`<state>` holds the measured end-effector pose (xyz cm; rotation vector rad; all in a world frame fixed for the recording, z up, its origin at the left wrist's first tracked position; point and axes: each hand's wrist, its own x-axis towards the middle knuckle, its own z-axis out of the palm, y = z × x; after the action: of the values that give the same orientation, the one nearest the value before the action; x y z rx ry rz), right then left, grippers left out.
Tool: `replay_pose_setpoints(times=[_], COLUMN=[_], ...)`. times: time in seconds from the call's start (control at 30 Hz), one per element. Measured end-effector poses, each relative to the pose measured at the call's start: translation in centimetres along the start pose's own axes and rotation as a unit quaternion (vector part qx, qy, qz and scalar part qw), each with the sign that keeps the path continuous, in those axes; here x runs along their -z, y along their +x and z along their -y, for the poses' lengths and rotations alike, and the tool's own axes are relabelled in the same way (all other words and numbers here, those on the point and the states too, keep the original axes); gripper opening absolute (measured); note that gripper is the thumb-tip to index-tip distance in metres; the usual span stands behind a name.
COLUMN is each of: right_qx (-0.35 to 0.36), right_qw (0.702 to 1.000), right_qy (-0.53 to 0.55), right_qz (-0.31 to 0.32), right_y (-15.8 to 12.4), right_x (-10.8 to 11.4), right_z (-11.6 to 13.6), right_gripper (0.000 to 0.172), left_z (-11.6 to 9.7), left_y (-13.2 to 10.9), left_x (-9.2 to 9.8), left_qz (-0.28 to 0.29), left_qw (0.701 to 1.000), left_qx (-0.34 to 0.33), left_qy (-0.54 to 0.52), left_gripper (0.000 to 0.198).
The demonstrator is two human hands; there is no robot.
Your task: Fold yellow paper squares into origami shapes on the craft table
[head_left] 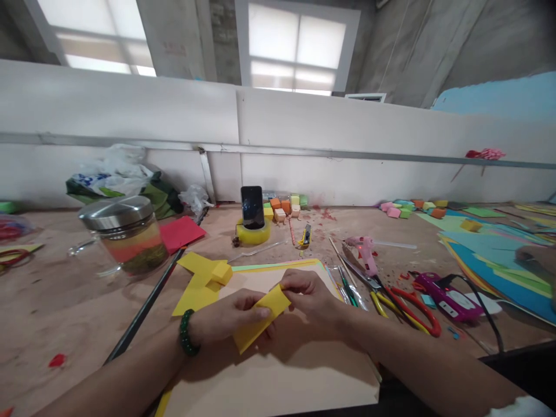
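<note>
A yellow strip of paper (262, 319), creased along its length, is held over a stack of pale paper sheets (278, 376). My left hand (232, 315), with a green bead bracelet at the wrist, grips its middle, the thumb lying on top. At the strip's upper right end, the fingertips of my right hand (306, 292) pinch the edge. Some of the fingers are hidden behind the paper. Just beyond my left hand lie yellow paper pieces (195, 289) with a small folded yellow cube (221, 272) on them.
To the left stands a lidded glass jar (130, 237) by a red sheet (182, 233). A phone (252, 207) leans upright in a tape roll (256, 233). Right are a pink glue gun (367, 255), red-handled scissors (417, 313) and a purple device (452, 298). Another person's hand (536, 255) rests at far right.
</note>
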<state>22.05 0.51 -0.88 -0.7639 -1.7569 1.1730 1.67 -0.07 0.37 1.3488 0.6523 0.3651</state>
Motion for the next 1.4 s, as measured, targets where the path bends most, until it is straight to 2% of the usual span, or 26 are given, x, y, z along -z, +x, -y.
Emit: replay_pose_setpoints(times=[0.13, 0.27, 0.4, 0.6, 0.77, 0.9, 1.17, 1.4], right_qx=[-0.001, -0.028, -0.058, -0.091, -0.022, 0.037, 0.088, 0.100], right_qw=[1.000, 0.999, 0.998, 0.995, 0.996, 0.998, 0.995, 0.992], right_qy=[-0.025, -0.005, 0.011, 0.035, 0.071, 0.012, -0.037, -0.063], right_qz=[-0.004, -0.023, -0.024, -0.002, -0.040, -0.042, -0.033, -0.031], right_y=[-0.5, -0.5, -0.5, -0.4, -0.3, -0.5, -0.8, -1.1], right_x=[-0.6, -0.6, -0.6, -0.5, -0.3, -0.4, -0.8, -0.7], right_z=[0.3, 0.5, 0.9, 0.7, 0.3, 0.2, 0.3, -0.1], right_gripper=[0.019, 0.020, 0.027, 0.045, 0.041, 0.036, 0.021, 0.024], left_z=[1.1, 1.1, 0.5, 0.1, 0.4, 0.6, 0.1, 0.4], left_y=[0.2, 0.2, 0.2, 0.2, 0.3, 0.4, 0.2, 0.2], left_x=[-0.3, -0.3, -0.6, -0.9, -0.6, -0.5, -1.0, -0.8], left_qz=[0.014, 0.023, -0.011, -0.062, -0.105, -0.120, -0.097, -0.072], left_qw=[0.999, 1.000, 0.999, 0.994, 0.993, 0.991, 0.994, 0.997], left_qx=[0.013, 0.013, 0.021, 0.015, -0.012, -0.019, 0.012, 0.024], left_qy=[-0.029, -0.010, 0.043, 0.093, 0.058, 0.056, 0.038, -0.005], left_gripper=[0.049, 0.047, 0.053, 0.056, 0.053, 0.052, 0.043, 0.044])
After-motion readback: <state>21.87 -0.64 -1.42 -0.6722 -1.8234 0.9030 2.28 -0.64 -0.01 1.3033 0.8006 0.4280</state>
